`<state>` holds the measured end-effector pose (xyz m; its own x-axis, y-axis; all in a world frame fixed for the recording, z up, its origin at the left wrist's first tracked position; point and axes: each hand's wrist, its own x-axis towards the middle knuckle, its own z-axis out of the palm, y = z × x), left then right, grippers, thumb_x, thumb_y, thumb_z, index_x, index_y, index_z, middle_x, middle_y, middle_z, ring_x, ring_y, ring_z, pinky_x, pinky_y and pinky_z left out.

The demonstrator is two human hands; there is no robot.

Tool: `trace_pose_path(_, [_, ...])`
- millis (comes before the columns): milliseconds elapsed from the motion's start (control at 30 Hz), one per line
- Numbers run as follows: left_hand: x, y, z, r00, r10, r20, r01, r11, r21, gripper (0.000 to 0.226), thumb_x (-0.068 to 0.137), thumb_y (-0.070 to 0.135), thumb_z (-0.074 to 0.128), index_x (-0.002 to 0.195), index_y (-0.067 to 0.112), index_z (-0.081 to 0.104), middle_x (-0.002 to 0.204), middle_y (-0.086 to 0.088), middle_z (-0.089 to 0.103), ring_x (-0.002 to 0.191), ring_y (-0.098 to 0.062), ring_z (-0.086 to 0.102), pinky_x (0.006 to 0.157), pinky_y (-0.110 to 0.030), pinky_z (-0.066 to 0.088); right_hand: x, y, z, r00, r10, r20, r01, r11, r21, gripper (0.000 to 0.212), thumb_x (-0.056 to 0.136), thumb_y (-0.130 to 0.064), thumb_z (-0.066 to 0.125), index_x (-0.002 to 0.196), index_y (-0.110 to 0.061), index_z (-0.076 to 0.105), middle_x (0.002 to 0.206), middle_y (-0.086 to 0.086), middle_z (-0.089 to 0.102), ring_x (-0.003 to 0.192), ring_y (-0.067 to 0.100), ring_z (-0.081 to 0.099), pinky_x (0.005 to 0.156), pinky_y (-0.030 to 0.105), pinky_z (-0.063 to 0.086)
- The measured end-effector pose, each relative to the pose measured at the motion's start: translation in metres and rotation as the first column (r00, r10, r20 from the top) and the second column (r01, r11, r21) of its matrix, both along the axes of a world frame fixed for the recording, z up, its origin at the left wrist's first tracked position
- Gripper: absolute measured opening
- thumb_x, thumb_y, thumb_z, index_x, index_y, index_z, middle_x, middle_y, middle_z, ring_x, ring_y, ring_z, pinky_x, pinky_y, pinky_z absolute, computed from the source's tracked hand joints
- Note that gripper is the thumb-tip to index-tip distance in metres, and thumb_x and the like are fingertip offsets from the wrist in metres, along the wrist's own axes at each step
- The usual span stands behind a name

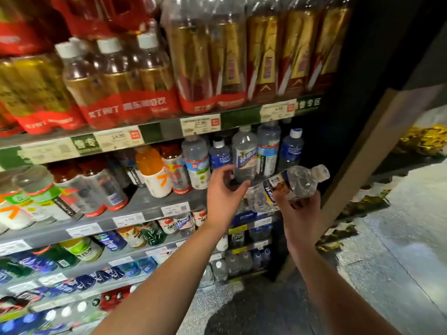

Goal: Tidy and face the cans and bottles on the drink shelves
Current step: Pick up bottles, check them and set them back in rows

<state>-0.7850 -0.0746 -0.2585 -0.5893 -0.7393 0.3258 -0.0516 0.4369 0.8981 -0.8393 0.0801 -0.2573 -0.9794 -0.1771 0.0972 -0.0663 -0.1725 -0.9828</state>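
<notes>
- The right hand (301, 209) holds a clear bottle (287, 187) with a blue and white label; the fingers (314, 197) wrap its middle from below.
- That bottle lies nearly on its side, its cap pointing to about 2 o'clock, off the shelf and just in front of the second shelf (145, 206), at its right end.
- The left hand (223, 193) reaches toward the same shelf, fingers spread wide and curled, holding nothing, its fingertips near the base of an upright clear bottle (244, 155).
- At 3 o'clock from that upright bottle stand a tall blue-labelled bottle (267, 151) and a smaller blue bottle (291, 148).
- At 9 o'clock from the left hand stand an orange juice bottle (154, 170) and a white-labelled bottle (196, 163).
- The top shelf (159, 131) carries shrink-wrapped packs of amber tea bottles (242, 52), with price tags (200, 124) along its edge.
</notes>
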Motion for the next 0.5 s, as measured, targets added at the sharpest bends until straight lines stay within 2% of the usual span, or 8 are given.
trace_pose_path(133, [-0.051, 0.013, 0.011, 0.990, -0.130, 0.048, 0.131, 0.991, -0.017, 0.053, 0.084, 0.021, 0.079, 0.129, 0.025, 0.053, 0.127, 0.007, 0.054, 0.099, 0.000, 0.063, 0.090, -0.033, 0.056, -0.023, 0.024, -0.006, 0.997, -0.003, 0.076, 0.010, 0.996, -0.091, 0.062, 0.078, 0.003, 0.078, 0.127, -0.024, 0.052, 0.117, -0.004, 0.068, 0.109, 0.008, 0.067, 0.087, 0.017, 0.051])
trace_pose_path(200, [-0.070, 0.018, 0.012, 0.986, -0.137, 0.095, 0.141, 0.990, -0.030, 0.060, 0.085, 0.019, 0.078, 0.137, 0.020, 0.049, 0.133, 0.006, 0.051, 0.096, 0.002, 0.061, 0.090, -0.017, 0.052, -0.030, 0.031, -0.009, 0.994, -0.023, 0.111, 0.037, 0.992, -0.119, 0.070, 0.075, 0.000, 0.081, 0.134, -0.020, 0.051, 0.124, -0.001, 0.068, 0.116, 0.011, 0.065, 0.095, 0.023, 0.050])
trace_pose_path(233, [-0.078, 0.021, 0.013, 0.985, -0.129, 0.117, 0.134, 0.990, -0.033, 0.062, 0.086, 0.019, 0.077, 0.140, 0.020, 0.047, 0.136, 0.005, 0.050, 0.094, 0.006, 0.060, 0.084, -0.007, 0.047, -0.033, 0.033, -0.010, 0.993, -0.037, 0.110, 0.050, 0.992, -0.114, 0.072, 0.074, -0.002, 0.082, 0.137, -0.019, 0.051, 0.126, -0.001, 0.068, 0.117, 0.012, 0.065, 0.098, 0.027, 0.050])
trace_pose_path(267, [-0.084, 0.025, 0.013, 0.984, -0.120, 0.128, 0.125, 0.992, -0.030, 0.065, 0.086, 0.018, 0.077, 0.142, 0.020, 0.045, 0.136, 0.006, 0.049, 0.092, 0.006, 0.059, 0.081, -0.003, 0.044, -0.036, 0.035, -0.012, 0.993, -0.050, 0.104, 0.061, 0.993, -0.101, 0.073, 0.073, -0.003, 0.084, 0.137, -0.018, 0.052, 0.125, -0.002, 0.068, 0.117, 0.011, 0.065, 0.100, 0.028, 0.050])
trace_pose_path(333, [-0.095, 0.030, 0.010, 0.987, -0.096, 0.128, 0.099, 0.995, -0.015, 0.072, 0.087, 0.019, 0.076, 0.148, 0.020, 0.038, 0.126, 0.015, 0.050, 0.094, -0.005, 0.063, 0.084, -0.018, 0.052, -0.042, 0.039, -0.014, 0.992, -0.064, 0.107, 0.073, 0.994, -0.081, 0.072, 0.073, -0.004, 0.084, 0.136, -0.018, 0.053, 0.123, -0.004, 0.069, 0.115, 0.009, 0.065, 0.099, 0.023, 0.051])
trace_pose_path(400, [-0.103, 0.030, 0.009, 0.990, -0.060, 0.124, 0.061, 0.998, -0.003, 0.083, 0.087, 0.021, 0.075, 0.155, 0.019, 0.028, 0.121, 0.015, 0.055, 0.094, -0.012, 0.066, 0.086, -0.033, 0.056, -0.047, 0.042, -0.016, 0.991, -0.085, 0.108, 0.092, 0.994, -0.062, 0.071, 0.073, -0.006, 0.085, 0.136, -0.019, 0.054, 0.123, -0.005, 0.069, 0.114, 0.009, 0.066, 0.099, 0.022, 0.051])
trace_pose_path(467, [-0.111, 0.025, 0.010, 0.988, -0.026, 0.155, 0.029, 0.999, -0.016, 0.089, 0.087, 0.021, 0.075, 0.157, 0.017, 0.022, 0.117, 0.004, 0.064, 0.092, -0.011, 0.065, 0.084, -0.032, 0.055, -0.049, 0.045, -0.018, 0.991, -0.097, 0.088, 0.100, 0.995, -0.027, 0.070, 0.073, -0.011, 0.086, 0.134, -0.021, 0.054, 0.122, -0.004, 0.069, 0.112, 0.009, 0.066, 0.096, 0.019, 0.049])
trace_pose_path(500, [-0.115, 0.022, 0.013, 0.984, -0.008, 0.178, 0.014, 0.999, -0.032, 0.089, 0.087, 0.022, 0.075, 0.157, 0.015, 0.021, 0.106, 0.001, 0.067, 0.090, -0.012, 0.064, 0.082, -0.032, 0.054, -0.050, 0.046, -0.019, 0.992, -0.102, 0.076, 0.102, 0.995, -0.007, 0.069, 0.074, -0.013, 0.086, 0.134, -0.020, 0.054, 0.120, -0.003, 0.070, 0.110, 0.008, 0.066, 0.093, 0.013, 0.047])
